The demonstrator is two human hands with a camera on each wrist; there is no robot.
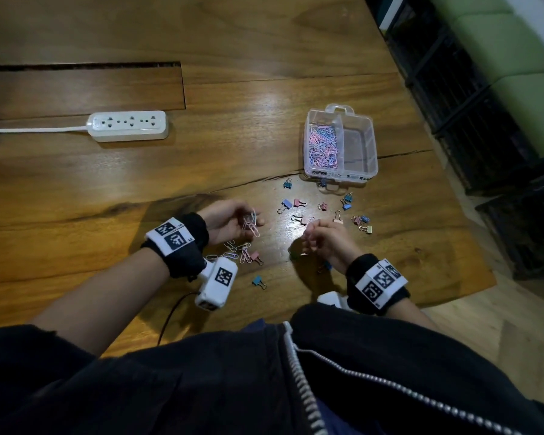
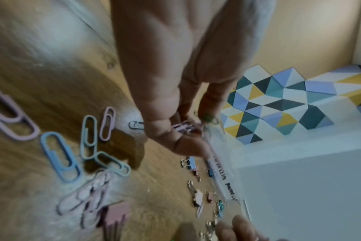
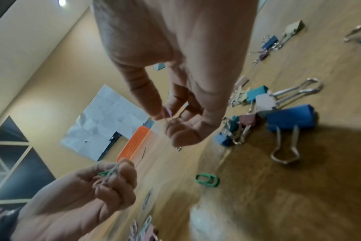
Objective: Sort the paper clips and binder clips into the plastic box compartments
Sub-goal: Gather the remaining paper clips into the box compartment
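Both my hands hold paper clips above the table.
My left hand (image 1: pixel 230 218) grips a bunch of paper clips (image 1: pixel 251 223); my right hand (image 1: pixel 324 239) pinches a single clip (image 3: pixel 169 112).

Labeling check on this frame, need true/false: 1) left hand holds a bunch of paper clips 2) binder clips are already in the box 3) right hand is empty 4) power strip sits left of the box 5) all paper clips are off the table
1) True: the left hand holds a bunch of paper clips.
2) False: the plastic box holds only paper clips, in its left compartment; binder clips lie on the table.
3) False: the right hand pinches a paper clip.
4) True: power strip.
5) False: loose paper clips remain.
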